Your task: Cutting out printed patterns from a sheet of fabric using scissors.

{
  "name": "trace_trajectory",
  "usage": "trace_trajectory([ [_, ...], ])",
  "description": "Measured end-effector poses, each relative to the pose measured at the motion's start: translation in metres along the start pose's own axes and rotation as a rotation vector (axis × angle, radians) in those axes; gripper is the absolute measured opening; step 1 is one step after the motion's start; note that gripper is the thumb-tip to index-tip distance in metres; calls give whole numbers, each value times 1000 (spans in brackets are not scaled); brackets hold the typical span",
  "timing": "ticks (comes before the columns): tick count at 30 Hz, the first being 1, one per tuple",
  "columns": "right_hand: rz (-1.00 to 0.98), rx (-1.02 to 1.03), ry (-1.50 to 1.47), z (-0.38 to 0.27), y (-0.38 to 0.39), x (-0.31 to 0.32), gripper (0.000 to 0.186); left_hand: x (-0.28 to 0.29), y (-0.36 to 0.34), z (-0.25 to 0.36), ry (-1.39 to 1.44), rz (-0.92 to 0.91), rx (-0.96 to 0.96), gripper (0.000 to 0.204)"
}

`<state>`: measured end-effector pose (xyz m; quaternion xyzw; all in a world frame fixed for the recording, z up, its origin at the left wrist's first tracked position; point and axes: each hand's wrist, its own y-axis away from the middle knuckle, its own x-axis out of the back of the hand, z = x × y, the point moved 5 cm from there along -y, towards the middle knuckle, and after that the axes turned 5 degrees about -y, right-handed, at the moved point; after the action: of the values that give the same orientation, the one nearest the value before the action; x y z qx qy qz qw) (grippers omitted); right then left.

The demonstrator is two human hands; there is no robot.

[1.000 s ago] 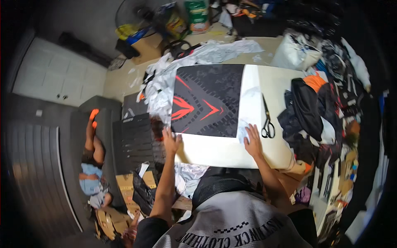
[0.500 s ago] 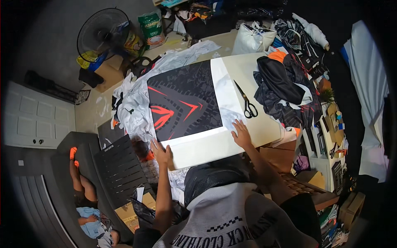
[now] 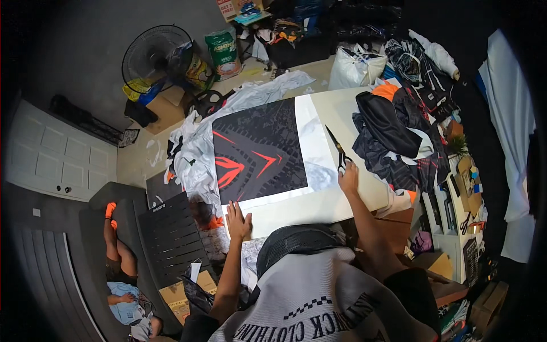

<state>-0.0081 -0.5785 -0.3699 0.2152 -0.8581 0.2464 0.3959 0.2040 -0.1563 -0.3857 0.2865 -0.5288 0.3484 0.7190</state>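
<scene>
A printed dark grey panel with red chevrons [image 3: 259,151] lies on white sheeting [image 3: 318,142] on a cream-topped table [image 3: 370,196]. My left hand [image 3: 238,221] rests flat on the pale strip below the panel's lower left corner, fingers spread. My right hand [image 3: 348,178] is at the handles of black scissors [image 3: 337,145], fingers curled on them and partly hiding the loops. Right of the scissors is a heap of black, white and orange garments [image 3: 390,134].
A person [image 3: 119,290] lies on a grey sofa [image 3: 88,245] at the left. Crumpled white fabric [image 3: 194,157] is along the table's left side. Beyond stand a fan [image 3: 156,60], sacks [image 3: 356,65] and boxes [image 3: 165,108]. A cluttered white shelf [image 3: 456,245] is at the right.
My right hand has moved up and right from the white sheet onto the scissors' handles. My left hand stays at the lower left, now lying flatter. The view has shifted slightly.
</scene>
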Motion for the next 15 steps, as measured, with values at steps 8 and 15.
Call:
trace_trajectory([
  [8,-283,-335,114,56,-22,-14,31,-6,23,10,-27,22,68,75],
  [15,-348,-470,-536,29,3,-38,29,-5,25,19,-69,163,91,69],
])
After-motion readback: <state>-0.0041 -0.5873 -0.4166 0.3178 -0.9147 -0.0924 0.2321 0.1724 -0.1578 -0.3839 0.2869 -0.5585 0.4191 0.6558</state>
